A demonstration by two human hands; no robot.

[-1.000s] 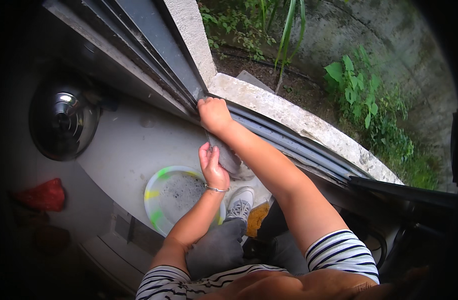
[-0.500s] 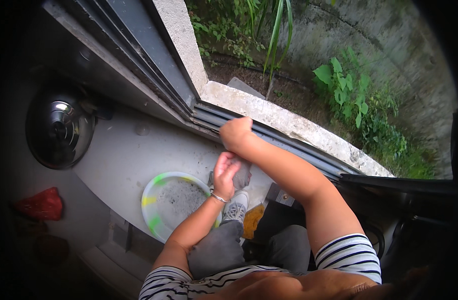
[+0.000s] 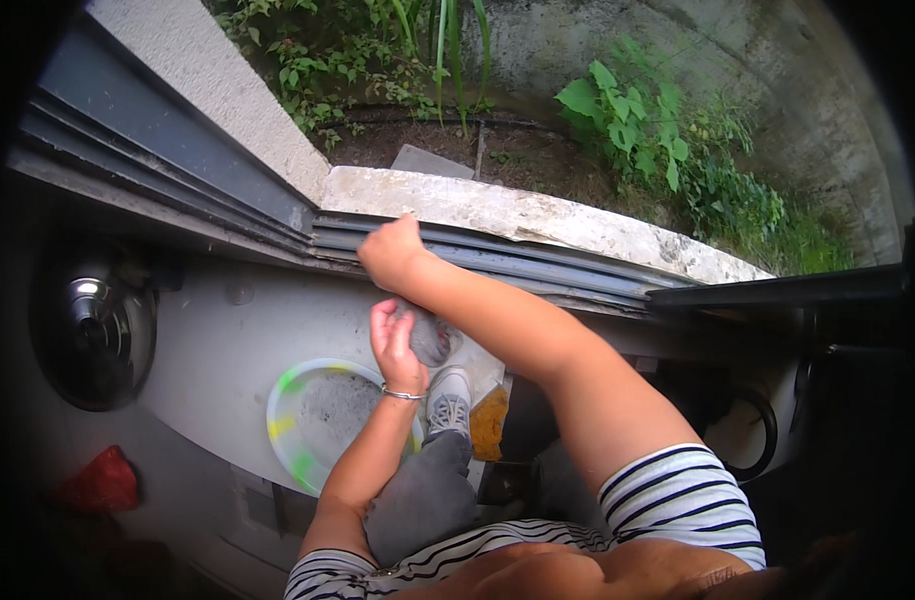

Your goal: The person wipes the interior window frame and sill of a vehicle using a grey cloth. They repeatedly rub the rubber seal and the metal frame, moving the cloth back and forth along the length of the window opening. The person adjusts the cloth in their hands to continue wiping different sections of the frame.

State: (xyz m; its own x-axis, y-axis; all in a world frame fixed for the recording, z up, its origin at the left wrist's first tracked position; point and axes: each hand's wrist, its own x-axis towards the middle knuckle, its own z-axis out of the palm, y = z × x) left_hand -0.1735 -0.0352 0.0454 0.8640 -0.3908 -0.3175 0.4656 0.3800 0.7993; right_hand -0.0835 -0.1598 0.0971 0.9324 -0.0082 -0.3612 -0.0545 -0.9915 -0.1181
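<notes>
My right hand (image 3: pixel 392 255) is closed in a fist over the grey metal window track (image 3: pixel 498 262). Its fingers curl under, so what they hold, if anything, is hidden. Just below it is my left hand (image 3: pixel 400 348), a silver bracelet (image 3: pixel 403 394) on its wrist, fingers loosely bent and apart. Beside its fingers, under my right forearm, is a bunched grey thing (image 3: pixel 433 342) that looks like cloth; I cannot tell whether it touches the hand. A pale basin (image 3: pixel 276 430) with green and yellow patches holds cloudy grey water, left of my grey sneaker (image 3: pixel 449 405).
A rough stone sill (image 3: pixel 448 200) runs outside the track, with plants (image 3: pixel 628 115) and a concrete wall beyond. At left are a shiny dark round lid-like thing (image 3: pixel 93 330) and a red bag-like item (image 3: pixel 103 482). A yellow-brown piece (image 3: pixel 490 424) lies right of the sneaker.
The view has turned, shifting the window corner leftward. My right hand stays closed at the track and looks nearer its corner. My left hand remains below it, its fingers more upright.
</notes>
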